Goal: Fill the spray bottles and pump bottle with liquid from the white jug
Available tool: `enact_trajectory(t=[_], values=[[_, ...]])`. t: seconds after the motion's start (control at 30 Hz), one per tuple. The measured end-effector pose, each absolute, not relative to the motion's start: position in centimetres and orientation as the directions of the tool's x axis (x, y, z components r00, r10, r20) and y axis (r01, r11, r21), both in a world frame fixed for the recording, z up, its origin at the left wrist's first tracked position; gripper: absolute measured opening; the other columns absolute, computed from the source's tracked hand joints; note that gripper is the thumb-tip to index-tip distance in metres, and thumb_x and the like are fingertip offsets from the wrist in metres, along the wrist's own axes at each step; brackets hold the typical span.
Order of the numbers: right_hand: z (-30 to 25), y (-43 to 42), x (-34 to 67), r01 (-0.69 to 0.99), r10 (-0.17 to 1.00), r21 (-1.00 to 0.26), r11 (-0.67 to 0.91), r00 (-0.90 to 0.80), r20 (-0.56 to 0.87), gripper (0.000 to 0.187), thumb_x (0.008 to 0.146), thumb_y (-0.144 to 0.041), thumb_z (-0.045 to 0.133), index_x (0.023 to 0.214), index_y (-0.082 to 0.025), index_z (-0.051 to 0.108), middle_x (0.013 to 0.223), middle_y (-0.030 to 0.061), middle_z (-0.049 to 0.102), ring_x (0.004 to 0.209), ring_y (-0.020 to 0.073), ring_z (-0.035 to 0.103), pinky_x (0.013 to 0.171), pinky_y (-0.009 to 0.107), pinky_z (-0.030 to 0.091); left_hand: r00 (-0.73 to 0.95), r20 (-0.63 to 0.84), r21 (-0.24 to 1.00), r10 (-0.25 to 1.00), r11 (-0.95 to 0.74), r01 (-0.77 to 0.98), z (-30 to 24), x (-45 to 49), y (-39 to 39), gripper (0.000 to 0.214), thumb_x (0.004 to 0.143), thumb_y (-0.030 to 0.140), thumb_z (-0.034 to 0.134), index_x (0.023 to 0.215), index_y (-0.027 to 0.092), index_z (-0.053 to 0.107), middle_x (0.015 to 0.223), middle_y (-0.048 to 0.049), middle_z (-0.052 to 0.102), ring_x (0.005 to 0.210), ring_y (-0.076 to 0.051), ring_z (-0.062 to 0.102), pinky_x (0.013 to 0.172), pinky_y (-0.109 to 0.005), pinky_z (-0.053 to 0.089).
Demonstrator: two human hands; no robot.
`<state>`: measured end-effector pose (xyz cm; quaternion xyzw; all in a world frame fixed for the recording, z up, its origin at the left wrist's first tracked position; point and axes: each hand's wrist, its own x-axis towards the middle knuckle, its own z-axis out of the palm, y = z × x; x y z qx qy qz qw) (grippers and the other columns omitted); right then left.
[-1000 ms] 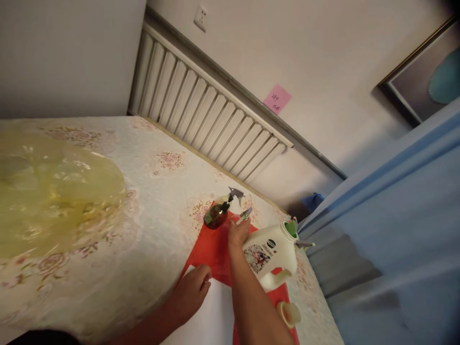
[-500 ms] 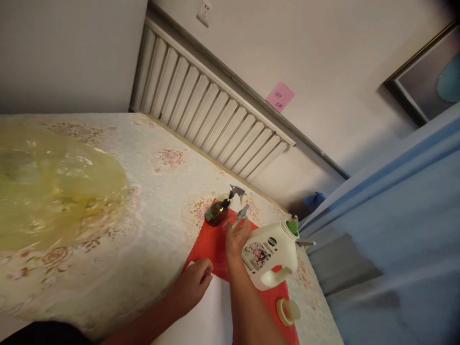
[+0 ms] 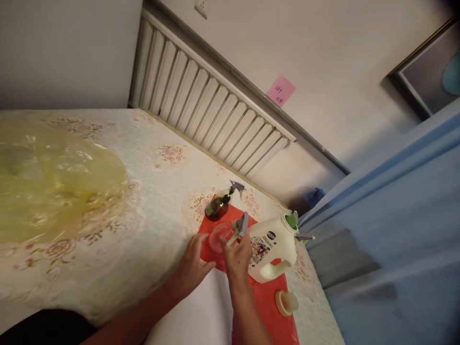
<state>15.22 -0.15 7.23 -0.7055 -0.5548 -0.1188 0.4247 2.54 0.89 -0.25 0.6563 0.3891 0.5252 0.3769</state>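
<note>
My right hand (image 3: 235, 258) is closed on a small clear spray bottle (image 3: 218, 237) just below its grey trigger head (image 3: 241, 224), holding it tilted over a red mat (image 3: 268, 306). My left hand (image 3: 192, 269) reaches toward the bottle's base from the left, fingers stretched out; I cannot tell whether they touch it. A white detergent jug (image 3: 275, 249) with an open green spout (image 3: 292, 220) stands just right of my right hand. A brown spray bottle (image 3: 217, 208) lies at the mat's far end.
A round beige cap (image 3: 286, 303) lies on the mat near the table's right edge. A white sheet (image 3: 201, 311) lies beside the mat. A yellow plastic bag (image 3: 53, 182) sits far left on the flowered tablecloth (image 3: 151, 201). Behind are a radiator (image 3: 208, 100) and blue fabric (image 3: 388, 230).
My right hand has drawn back toward me with the clear spray bottle and raised it. My left hand left the white sheet and moved up toward the bottle, fingers spreading.
</note>
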Motion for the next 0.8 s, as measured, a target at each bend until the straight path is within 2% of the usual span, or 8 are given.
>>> enact_trajectory(t=[0.1,0.23,0.33,0.47,0.57,0.7,0.8], values=[[7.5,-1.8,13.4,0.845,0.731,-0.534,-0.037,0.387,0.562,0.041,0.069,-0.034,0.073,0.106,-0.017,0.065,0.099,0.0094,0.070,0.093,0.0277,0.063,0.080,0.038,0.049,0.119,0.537,0.814,0.835,-0.550,0.186,-0.4,2.5,1.2,0.080,0.070,0.023,0.073,0.138,0.019,0.031,0.138,-0.0175,0.045,0.131,-0.034,0.045,0.109,-0.055,0.040],[8.4,-3.3,11.4,0.777,0.773,-0.627,-0.058,0.432,0.464,0.044,0.065,-0.028,0.076,0.106,-0.017,0.065,0.099,0.0083,0.069,0.095,0.0266,0.062,0.084,0.038,0.049,0.169,0.574,0.773,0.801,-0.598,0.211,-0.3,2.2,1.1,0.084,0.074,0.031,0.073,0.142,0.017,0.027,0.139,-0.0205,0.046,0.129,-0.035,0.049,0.106,-0.055,0.044],[9.3,-3.6,11.8,0.685,0.815,-0.728,-0.042,0.445,0.372,0.046,0.065,-0.028,0.074,0.109,-0.017,0.065,0.103,0.0083,0.069,0.096,0.0253,0.063,0.086,0.039,0.050,0.205,0.539,0.804,0.817,-0.571,0.165,0.6,1.7,1.1,0.083,0.072,0.026,0.073,0.141,0.020,0.028,0.137,-0.0185,0.050,0.128,-0.034,0.051,0.105,-0.054,0.045],[10.5,-3.5,13.6,0.406,0.854,-0.914,0.014,0.471,0.222,0.044,0.070,-0.036,0.072,0.110,-0.017,0.065,0.104,0.0083,0.071,0.095,0.0228,0.066,0.085,0.036,0.051,0.316,0.463,0.862,0.828,-0.504,0.057,2.2,0.9,1.0,0.084,0.065,0.016,0.072,0.138,0.024,0.031,0.136,-0.0147,0.051,0.128,-0.033,0.051,0.105,-0.050,0.045],[11.0,-3.4,14.2,0.328,0.841,-0.942,0.071,0.488,0.233,0.040,0.069,-0.036,0.075,0.104,-0.017,0.066,0.101,0.0066,0.071,0.091,0.0209,0.065,0.084,0.034,0.050,0.406,0.422,0.887,0.810,-0.461,-0.001,2.6,0.7,0.8,0.083,0.063,0.015,0.071,0.137,0.025,0.035,0.137,-0.0120,0.051,0.126,-0.032,0.052,0.104,-0.048,0.046],[11.4,-3.5,13.9,0.327,0.803,-0.943,0.069,0.543,0.247,0.029,0.066,-0.035,0.078,0.084,-0.017,0.066,0.080,0.0007,0.069,0.074,0.0165,0.061,0.072,0.029,0.048,0.525,0.320,0.937,0.788,-0.343,-0.057,2.4,0.3,0.6,0.087,0.058,0.015,0.075,0.137,0.026,0.039,0.135,-0.0100,0.053,0.121,-0.033,0.054,0.100,-0.046,0.048],[11.8,-3.6,14.1,0.255,0.819,-0.964,0.081,0.533,0.210,0.027,0.066,-0.035,0.078,0.082,-0.017,0.068,0.076,-0.0003,0.069,0.072,0.0160,0.061,0.072,0.028,0.047,0.641,0.282,0.959,0.714,-0.237,-0.157,2.5,-0.1,0.6,0.082,0.062,0.015,0.073,0.136,0.030,0.042,0.132,-0.0058,0.058,0.116,-0.030,0.058,0.093,-0.040,0.052]])
